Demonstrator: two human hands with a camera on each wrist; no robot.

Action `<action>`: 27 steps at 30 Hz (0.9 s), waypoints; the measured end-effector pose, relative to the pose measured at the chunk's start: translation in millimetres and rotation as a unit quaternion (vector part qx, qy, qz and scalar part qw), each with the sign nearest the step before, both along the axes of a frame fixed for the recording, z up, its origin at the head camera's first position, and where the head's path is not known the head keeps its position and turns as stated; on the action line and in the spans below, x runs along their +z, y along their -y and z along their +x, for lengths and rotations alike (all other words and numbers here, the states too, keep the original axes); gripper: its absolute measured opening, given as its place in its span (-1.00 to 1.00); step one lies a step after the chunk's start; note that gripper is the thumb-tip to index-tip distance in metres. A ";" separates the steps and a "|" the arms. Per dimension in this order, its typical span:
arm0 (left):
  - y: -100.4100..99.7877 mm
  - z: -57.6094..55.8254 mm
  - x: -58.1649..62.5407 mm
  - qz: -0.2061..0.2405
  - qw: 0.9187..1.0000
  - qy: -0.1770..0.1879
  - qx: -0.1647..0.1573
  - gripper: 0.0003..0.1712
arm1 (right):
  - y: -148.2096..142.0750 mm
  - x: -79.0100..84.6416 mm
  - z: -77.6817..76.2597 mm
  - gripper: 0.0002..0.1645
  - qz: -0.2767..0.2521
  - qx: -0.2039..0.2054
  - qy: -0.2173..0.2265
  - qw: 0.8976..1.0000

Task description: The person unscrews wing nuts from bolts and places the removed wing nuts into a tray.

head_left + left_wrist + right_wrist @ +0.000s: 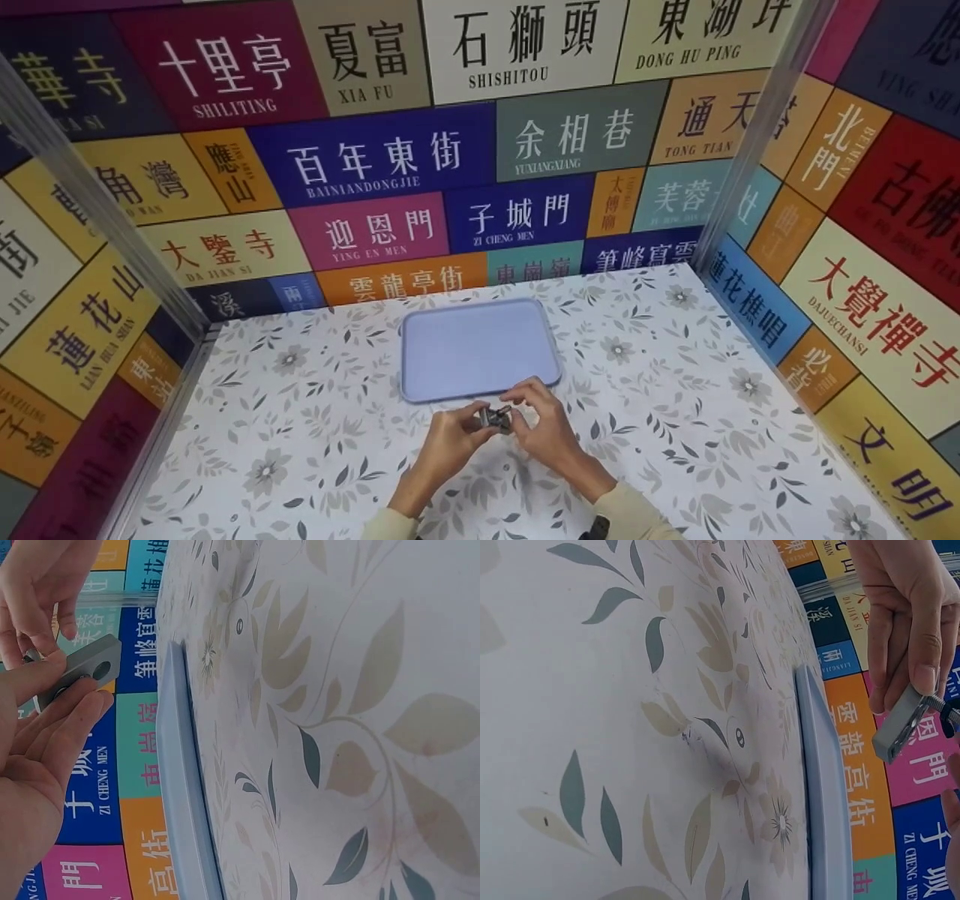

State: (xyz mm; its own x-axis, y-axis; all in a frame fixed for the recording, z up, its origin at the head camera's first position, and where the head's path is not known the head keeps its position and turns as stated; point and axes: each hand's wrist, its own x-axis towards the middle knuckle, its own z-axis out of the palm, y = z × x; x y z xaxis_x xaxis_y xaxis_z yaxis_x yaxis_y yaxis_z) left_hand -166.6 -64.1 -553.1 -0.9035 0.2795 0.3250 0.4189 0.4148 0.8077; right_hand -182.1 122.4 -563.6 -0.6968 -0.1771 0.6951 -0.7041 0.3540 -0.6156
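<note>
Above the table in front of the tray, my left hand [448, 439] pinches a small grey metal block [94, 664] between thumb and fingers. A round hole shows near one end of the block in the left wrist view. From its side sticks a threaded bolt [934, 702] with a black piece [950, 718] at its outer end. My right hand [546, 429] is close against the left, its thumb and index finger pinching at the bolt's end. In the right wrist view only the right fingertips [952, 802] show at the edge.
A pale blue rectangular tray [480, 349] lies flat on the table just beyond the hands. White cloth with grey leaves and flowers covers the table [315, 427]. Panels with coloured lettered signs [375, 165] stand behind and at both sides.
</note>
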 end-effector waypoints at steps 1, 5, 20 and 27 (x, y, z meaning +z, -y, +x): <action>0.2 0.0 0.1 0.000 1.000 -0.001 0.001 -0.61 | -1.0 -0.4 0.0 -0.61 0.004 -0.010 0.002 1.000; 0.9 -0.1 0.2 -0.007 1.000 -0.003 0.007 -0.61 | -2.9 -2.0 1.7 -0.80 0.025 -0.056 0.026 0.998; 2.2 -2.7 -0.9 -0.003 1.000 -0.007 -0.003 -0.65 | 1.7 -2.5 3.7 -0.90 0.046 -0.069 0.061 0.995; 2.5 -0.4 -0.8 -0.017 1.000 -0.010 0.004 -0.62 | 1.8 -3.7 5.0 -0.76 0.063 -0.046 0.029 0.997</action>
State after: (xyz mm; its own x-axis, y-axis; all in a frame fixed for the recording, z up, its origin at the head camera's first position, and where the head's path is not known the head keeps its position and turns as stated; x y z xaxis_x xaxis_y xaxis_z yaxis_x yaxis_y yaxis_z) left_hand -167.0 -66.6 -553.9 -0.8989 0.2838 0.3337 0.4318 0.4460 0.7840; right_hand -177.0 120.6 -567.4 -0.7524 -0.1937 0.6296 -0.6296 0.4929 -0.6006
